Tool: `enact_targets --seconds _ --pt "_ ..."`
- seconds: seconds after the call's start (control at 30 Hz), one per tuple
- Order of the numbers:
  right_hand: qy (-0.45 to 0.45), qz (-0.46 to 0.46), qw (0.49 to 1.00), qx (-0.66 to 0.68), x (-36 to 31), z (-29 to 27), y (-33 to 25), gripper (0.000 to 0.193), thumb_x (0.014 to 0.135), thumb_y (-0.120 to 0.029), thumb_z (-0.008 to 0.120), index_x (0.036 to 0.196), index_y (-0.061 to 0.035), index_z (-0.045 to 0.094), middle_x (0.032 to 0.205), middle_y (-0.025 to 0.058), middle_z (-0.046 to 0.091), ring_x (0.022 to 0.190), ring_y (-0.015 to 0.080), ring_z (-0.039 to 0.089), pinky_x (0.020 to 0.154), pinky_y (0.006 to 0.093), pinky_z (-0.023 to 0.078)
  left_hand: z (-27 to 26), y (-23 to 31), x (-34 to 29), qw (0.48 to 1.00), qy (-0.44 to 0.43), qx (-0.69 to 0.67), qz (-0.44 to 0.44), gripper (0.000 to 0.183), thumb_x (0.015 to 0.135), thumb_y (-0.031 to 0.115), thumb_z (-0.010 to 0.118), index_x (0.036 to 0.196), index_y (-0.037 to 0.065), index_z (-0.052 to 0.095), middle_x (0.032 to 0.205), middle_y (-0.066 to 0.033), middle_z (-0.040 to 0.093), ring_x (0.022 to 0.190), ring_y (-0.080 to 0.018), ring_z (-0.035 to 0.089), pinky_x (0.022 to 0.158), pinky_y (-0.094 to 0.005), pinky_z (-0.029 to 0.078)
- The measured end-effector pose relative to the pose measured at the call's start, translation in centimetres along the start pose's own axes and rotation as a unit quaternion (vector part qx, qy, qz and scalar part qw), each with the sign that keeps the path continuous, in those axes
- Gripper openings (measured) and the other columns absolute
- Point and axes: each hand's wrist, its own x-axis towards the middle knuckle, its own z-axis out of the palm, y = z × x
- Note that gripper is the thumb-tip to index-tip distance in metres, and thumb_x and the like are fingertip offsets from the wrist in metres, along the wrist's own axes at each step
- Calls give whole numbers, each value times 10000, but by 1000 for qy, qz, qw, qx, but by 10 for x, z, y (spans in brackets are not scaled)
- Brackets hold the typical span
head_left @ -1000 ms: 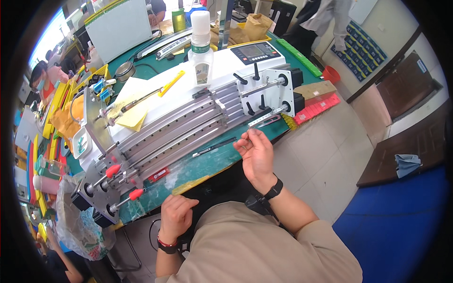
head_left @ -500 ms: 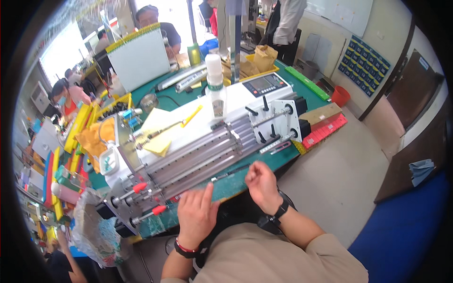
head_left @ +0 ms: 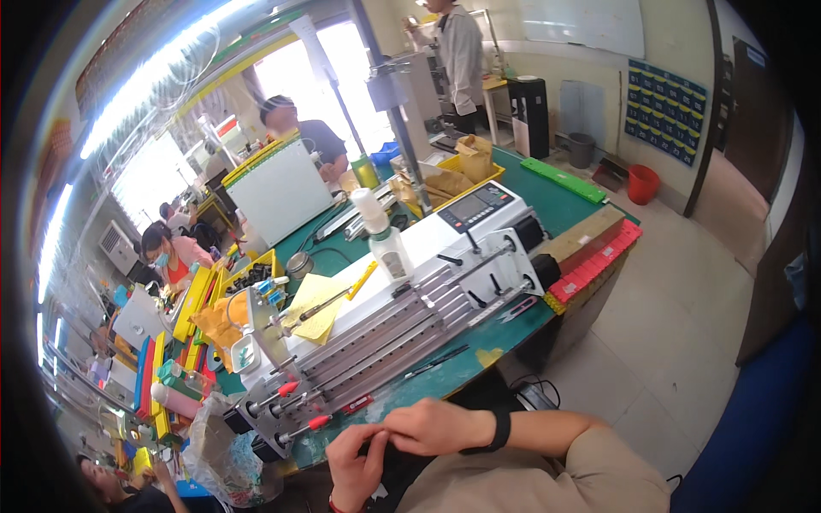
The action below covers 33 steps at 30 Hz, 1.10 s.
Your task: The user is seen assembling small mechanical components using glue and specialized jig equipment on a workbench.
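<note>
My left hand [head_left: 355, 466] and my right hand [head_left: 432, 427] meet at the fingertips, low over the bench's near edge. Both are closed, fingers pinched together. Whatever may be between them is too small or hidden to make out. Just beyond them lies a long bench machine with metal rails [head_left: 376, 346], running from the near left to the far right. Red-tipped rods [head_left: 318, 422] stick out at its left end, closest to my left hand. A slim dark pen-like tool [head_left: 436, 361] rests on the green bench top in front of the rails.
Behind the rails stand a white-capped bottle [head_left: 389, 252] and a control panel [head_left: 475, 208]. Yellow paper [head_left: 316, 318] lies under a thin rod. A clear plastic bag [head_left: 224, 457] hangs at the left end. Red blocks [head_left: 599, 265] line the right edge. Other people are across the bench.
My hands, apart before, have come together at the fingertips, the right moving left and down. The view has shifted, so the bench sits lower and more of the room shows.
</note>
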Motion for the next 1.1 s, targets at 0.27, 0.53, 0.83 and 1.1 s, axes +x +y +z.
enact_targets --seconds 0.27,0.53,0.83,1.1 --pt "73 48 962 -258 -100 -140 -23 126 961 -104 754 969 -41 646 842 114 627 705 324 691 613 431 554 116 54 87 965 -195 -107 139 65 929 54 829 960 32 776 854 -132 754 770 -338 740 695 -399 560" --pt "67 205 902 -373 -206 -215 -27 92 931 -62 719 932 -59 627 816 112 604 707 317 686 605 438 541 255 91 122 890 -278 -167 321 175 911 85 858 1050 39 761 888 -106 730 809 -326 724 712 -434 575" --pt "411 344 783 -315 -257 -342 114 135 1033 -120 711 970 -17 650 836 171 699 705 343 696 643 420 537 309 75 158 946 -216 9 243 573 912 171 852 1422 12 643 1478 -206 644 1357 -431 619 1133 -514 491" --pt "393 324 806 -303 -258 -360 155 126 1037 -114 712 1000 -6 659 819 160 686 684 306 674 642 390 522 337 45 143 951 -221 17 216 735 917 219 864 1550 41 537 1603 -202 546 1370 -405 607 1100 -495 504"
